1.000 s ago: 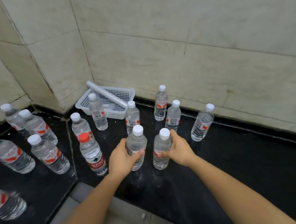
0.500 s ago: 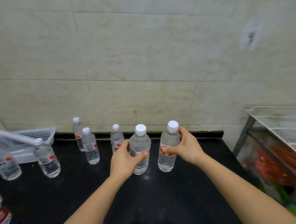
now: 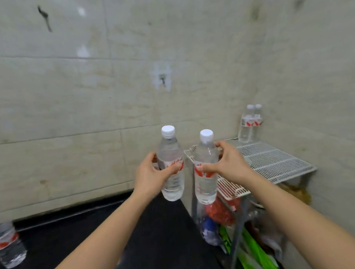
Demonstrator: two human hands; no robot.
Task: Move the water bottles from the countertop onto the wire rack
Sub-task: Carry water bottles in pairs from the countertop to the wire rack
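My left hand (image 3: 152, 176) grips a clear white-capped water bottle (image 3: 170, 147) upright in the air above the right end of the black countertop (image 3: 121, 239). My right hand (image 3: 229, 164) grips a second such bottle (image 3: 206, 187), upright, in front of the near left corner of the white wire rack (image 3: 273, 161). Two more bottles (image 3: 249, 123) stand at the rack's far corner against the wall. One bottle (image 3: 5, 241) stands on the countertop at the left edge of view.
Tiled walls close in behind and to the right of the rack. Under the rack lie red (image 3: 220, 213), blue and green items (image 3: 252, 253) on a lower level. A metal leg (image 3: 236, 241) carries the rack's near corner.
Both hands have lifted their bottles off the countertop and carried them right toward the rack. My view has swung right, so most countertop bottles and the basket have left the frame.
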